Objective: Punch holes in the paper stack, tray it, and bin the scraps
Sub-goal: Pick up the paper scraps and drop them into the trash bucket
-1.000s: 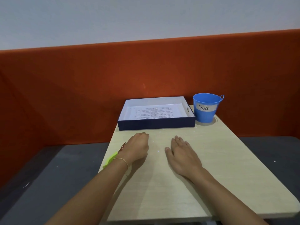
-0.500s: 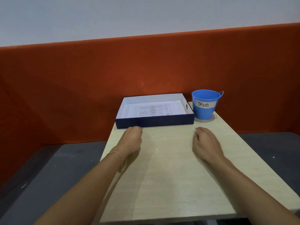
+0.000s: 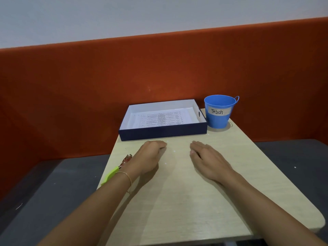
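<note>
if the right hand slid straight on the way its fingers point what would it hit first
Probably the tray's front wall; the table between it and the right hand looks free, though depth is unclear.

Light wood-grain bench [image 3: 195, 201]. Navy tray [image 3: 163, 134] sits at the far edge. Blue "Trash" bucket [image 3: 219, 119] stands just right of the tray. A few white scraps [image 3: 174, 151] lie just in front of the tray, between the left hand [image 3: 149, 158], fingers curled, and the right hand [image 3: 207, 160], flat. A green tool [image 3: 111, 174] lies front-left of the tray, partly hidden.
</note>
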